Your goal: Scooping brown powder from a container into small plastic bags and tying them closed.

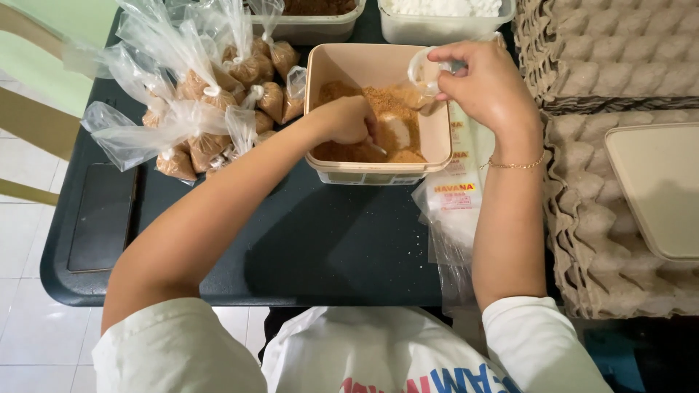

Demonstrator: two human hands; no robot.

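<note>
A: Head view, looking straight down. Left hand (348,120) inside the tub (320,62), fingers curled tight, down in the brown sugar (349,98).

B: Holding what?

A: A spoon (393,135), apparently. Only a pale bowl part showing past the knuckles, handle hidden in the fist.

B: And the right hand (484,84)?

A: Up over the tub's far right corner. Thumb and fingertips (445,78) pinched narrow on the mouth of a small clear bag (424,69), held open like a ring. Other fingers folded in. Thin gold bracelet (515,164) at the wrist.

B: Bag touching the tub?

A: Right at the rim, hanging just inside. Hard to tell whether resting on it.

B: Sugar level?

A: Low, heaped at the sides, bare pale bottom showing in the middle.

B: Around the tub?

A: Sitting on a dark table (328,247). To its left, a heap of tied bags (211,109), brown filling at the bottoms, clear tops splayed out. To its right, a flat stack of empty bags (451,204) under the forearm. Beyond that, egg trays (582,218) with a beige lid (655,189) on top. Two more tubs at the far edge, one brown (313,22), one white (444,18).
</note>
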